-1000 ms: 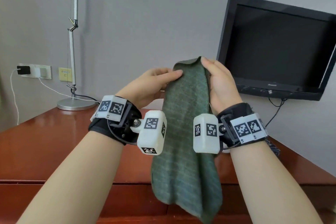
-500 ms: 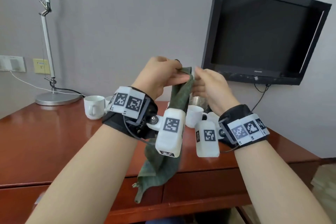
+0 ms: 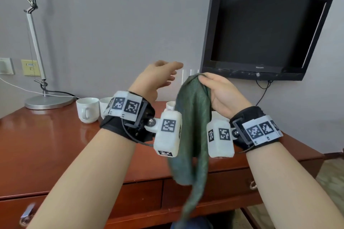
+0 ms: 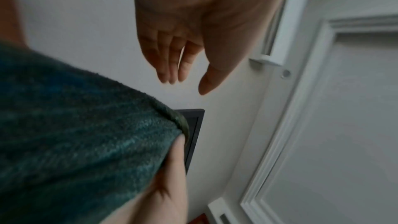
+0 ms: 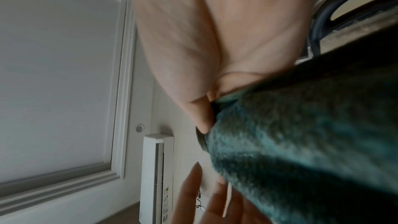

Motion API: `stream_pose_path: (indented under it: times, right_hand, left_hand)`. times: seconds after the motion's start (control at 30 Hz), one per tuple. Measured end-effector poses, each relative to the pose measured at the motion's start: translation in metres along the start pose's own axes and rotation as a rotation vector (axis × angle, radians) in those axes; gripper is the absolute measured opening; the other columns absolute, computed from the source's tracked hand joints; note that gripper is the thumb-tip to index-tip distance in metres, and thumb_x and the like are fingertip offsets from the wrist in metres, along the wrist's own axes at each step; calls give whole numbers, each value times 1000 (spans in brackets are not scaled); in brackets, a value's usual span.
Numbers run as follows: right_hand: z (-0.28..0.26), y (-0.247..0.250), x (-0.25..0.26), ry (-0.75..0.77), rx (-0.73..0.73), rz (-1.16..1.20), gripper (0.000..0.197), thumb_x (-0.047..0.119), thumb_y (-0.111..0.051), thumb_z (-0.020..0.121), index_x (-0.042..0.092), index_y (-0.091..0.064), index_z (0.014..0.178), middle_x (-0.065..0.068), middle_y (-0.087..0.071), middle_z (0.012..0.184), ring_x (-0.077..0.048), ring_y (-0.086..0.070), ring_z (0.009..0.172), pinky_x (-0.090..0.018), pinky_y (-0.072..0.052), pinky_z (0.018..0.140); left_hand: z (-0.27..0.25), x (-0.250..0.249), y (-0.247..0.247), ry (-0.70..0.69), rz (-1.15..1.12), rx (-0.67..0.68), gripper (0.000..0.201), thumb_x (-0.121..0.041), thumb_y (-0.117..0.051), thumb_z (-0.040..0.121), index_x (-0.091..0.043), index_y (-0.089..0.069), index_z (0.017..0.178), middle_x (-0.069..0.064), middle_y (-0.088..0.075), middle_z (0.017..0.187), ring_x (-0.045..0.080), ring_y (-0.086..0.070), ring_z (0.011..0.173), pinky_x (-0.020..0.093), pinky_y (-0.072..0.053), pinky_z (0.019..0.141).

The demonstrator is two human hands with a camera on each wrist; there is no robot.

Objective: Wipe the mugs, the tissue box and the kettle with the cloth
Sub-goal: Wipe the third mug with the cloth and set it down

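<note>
A dark green cloth (image 3: 193, 121) hangs in the air above the desk, and my right hand (image 3: 202, 78) pinches its top fold. The right wrist view shows the thumb (image 5: 203, 118) pressed against the cloth (image 5: 301, 142). My left hand (image 3: 171, 72) is just left of the cloth, blurred, with straight fingers and holding nothing; the left wrist view shows the same relaxed fingers (image 4: 172, 69) beside the cloth (image 4: 75, 134). Two white mugs (image 3: 87, 109) (image 3: 105, 105) stand on the desk behind my left wrist. A third mug (image 3: 170, 105) peeks out behind the cloth. Kettle and tissue box are hidden.
A red-brown wooden desk (image 3: 46, 145) with drawers runs across the front. A silver lamp base (image 3: 48, 101) stands at its back left, below the wall sockets (image 3: 30, 68). A black screen (image 3: 260, 29) hangs on the wall at the right, with a cable below.
My left hand has let go of the cloth's top and opened, drifting slightly left. The right hand now holds the cloth alone, and it hangs wider.
</note>
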State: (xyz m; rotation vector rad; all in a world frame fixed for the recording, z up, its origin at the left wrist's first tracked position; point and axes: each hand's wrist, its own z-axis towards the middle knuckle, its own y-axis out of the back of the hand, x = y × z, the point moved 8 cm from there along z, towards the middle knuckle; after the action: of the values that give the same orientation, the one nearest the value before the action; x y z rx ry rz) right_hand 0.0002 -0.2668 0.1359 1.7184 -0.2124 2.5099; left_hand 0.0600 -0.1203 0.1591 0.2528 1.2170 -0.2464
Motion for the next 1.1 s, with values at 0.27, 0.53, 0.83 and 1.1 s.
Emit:
stream_pose_path:
  times: [0.27,0.53,0.83,1.1]
  right_hand:
    - [-8,18,-4,-109,-71,140,55,24,-57,86,-11,-49,128,-33,-51,131,-41,-54,120,-55,-41,104]
    - [-3,34,-5,-50,37,318,64,30,-69,59,-2,-52,112,-26,-53,115,-35,-54,107,-51,-40,103]
    - [-6,37,-28,55,111,281,58,38,-93,50,9,-75,97,-9,-72,102,-23,-67,98,-39,-53,92]
    - [-4,9,-37,113,182,521,80,29,-86,66,4,-45,130,-13,-65,110,-26,-64,104,-42,-53,88]
  left_hand:
    - [-23,28,-64,77,-68,601,23,-39,-65,87,-16,-69,82,-2,-70,79,10,-64,72,22,-53,68]
    - [-12,16,-55,68,-260,587,8,-13,-71,78,-7,-68,82,8,-71,79,17,-70,70,26,-58,61]
    - [11,39,-59,208,-499,482,22,-22,-66,71,-5,-70,84,7,-71,76,17,-69,67,26,-57,61]
    - [7,73,-78,301,-414,550,22,-13,-68,76,-2,-70,95,12,-71,88,21,-69,74,31,-60,68]
